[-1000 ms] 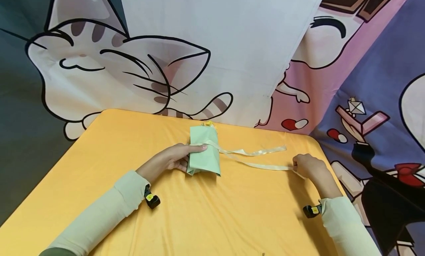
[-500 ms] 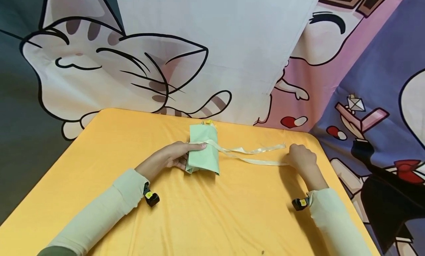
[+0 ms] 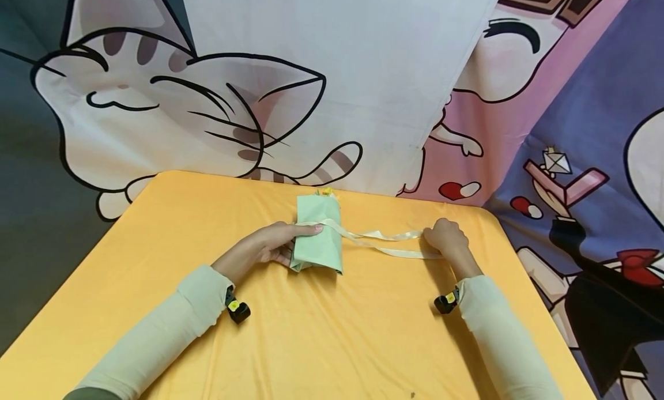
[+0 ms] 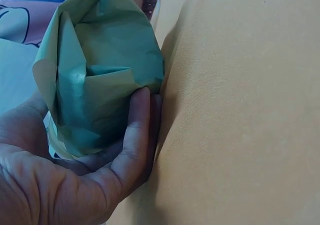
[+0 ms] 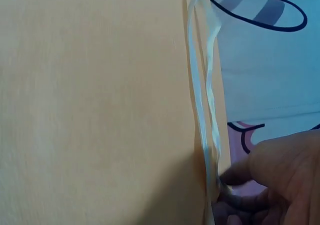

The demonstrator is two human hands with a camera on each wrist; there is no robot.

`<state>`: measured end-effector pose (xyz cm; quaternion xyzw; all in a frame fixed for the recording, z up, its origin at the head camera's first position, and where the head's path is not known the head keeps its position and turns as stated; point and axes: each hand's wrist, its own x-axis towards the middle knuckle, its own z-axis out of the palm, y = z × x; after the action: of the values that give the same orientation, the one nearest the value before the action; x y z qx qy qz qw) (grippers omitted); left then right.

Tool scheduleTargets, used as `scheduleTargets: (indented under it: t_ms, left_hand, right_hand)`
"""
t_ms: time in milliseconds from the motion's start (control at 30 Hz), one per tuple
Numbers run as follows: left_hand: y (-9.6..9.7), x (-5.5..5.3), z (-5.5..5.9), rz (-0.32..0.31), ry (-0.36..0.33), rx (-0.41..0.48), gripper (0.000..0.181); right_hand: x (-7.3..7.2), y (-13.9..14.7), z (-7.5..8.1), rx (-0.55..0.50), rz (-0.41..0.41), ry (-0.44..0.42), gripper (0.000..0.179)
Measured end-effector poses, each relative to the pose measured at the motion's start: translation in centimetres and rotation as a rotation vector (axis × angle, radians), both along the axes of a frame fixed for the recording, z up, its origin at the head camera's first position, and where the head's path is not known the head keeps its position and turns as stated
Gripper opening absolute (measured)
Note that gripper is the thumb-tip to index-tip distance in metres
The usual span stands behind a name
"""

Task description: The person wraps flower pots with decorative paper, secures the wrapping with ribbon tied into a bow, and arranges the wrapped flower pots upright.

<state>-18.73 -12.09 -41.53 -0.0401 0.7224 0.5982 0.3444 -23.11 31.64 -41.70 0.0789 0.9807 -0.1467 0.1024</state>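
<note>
A bundle wrapped in pale green paper (image 3: 317,247) lies near the far side of the table, with something yellow (image 3: 325,191) at its top end. A cream ribbon (image 3: 332,222) goes round its middle, and two loose tails run to the right. My left hand (image 3: 272,238) grips the bundle from its left side, thumb over the ribbon and paper. In the left wrist view, its fingers curl under the folded paper end (image 4: 107,80). My right hand (image 3: 446,238) is at the ribbon tails' ends; in the right wrist view, thumb and finger pinch the farther ribbon tail (image 5: 212,105).
A yellow cloth (image 3: 332,336) covers the table. Behind it hangs a printed cartoon curtain (image 3: 373,89) with a cat. Both wrists wear small black cameras, one on the left sleeve (image 3: 237,309) and one on the right sleeve (image 3: 446,302). A tiny dark speck (image 3: 412,395) lies near the front.
My right hand has moved left and slightly away from me, from the lower ribbon tail toward the end of the upper one. My left hand and the bundle have stayed nearly still.
</note>
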Motion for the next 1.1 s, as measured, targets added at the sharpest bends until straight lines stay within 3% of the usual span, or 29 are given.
scheduleTargets:
  t_ms: [167, 333, 533, 633, 800, 933, 1033, 1100]
  left_hand:
    - [0.0, 0.0, 0.1, -0.006, 0.0, -0.001, 0.061]
    - [0.0, -0.1, 0.0, -0.006, -0.002, -0.012, 0.062]
    - [-0.1, 0.0, 0.1, -0.012, -0.002, -0.015, 0.061]
    - [-0.1, 0.0, 0.2, -0.016, -0.005, -0.018, 0.061]
    - [-0.1, 0.0, 0.2, -0.027, -0.005, -0.011, 0.061]
    - [0.0, 0.0, 0.2, -0.019, -0.005, -0.006, 0.061]
    - [0.0, 0.0, 0.1, -0.013, 0.001, 0.0, 0.06]
    - [0.1, 0.1, 0.1, -0.018, 0.007, 0.004, 0.059]
  right_hand:
    - [0.0, -1.3, -0.3, -0.142, 0.104, 0.149, 0.02]
    - [0.7, -5.0, 0.0, -0.343, 0.279, 0.316, 0.027]
    - [1.4, -11.1, 1.3, -0.471, 0.445, 0.405, 0.025]
    - [1.4, -14.0, 2.0, -0.481, 0.523, 0.451, 0.026]
    - [1.0, -18.7, 3.4, -0.413, 0.662, 0.545, 0.025]
    - [0.8, -21.9, 4.5, -0.372, 0.756, 0.54, 0.03]
    - [1.1, -22.8, 4.9, -0.358, 0.79, 0.514, 0.035]
    - [1.8, -22.4, 4.9, -0.374, 0.761, 0.524, 0.036]
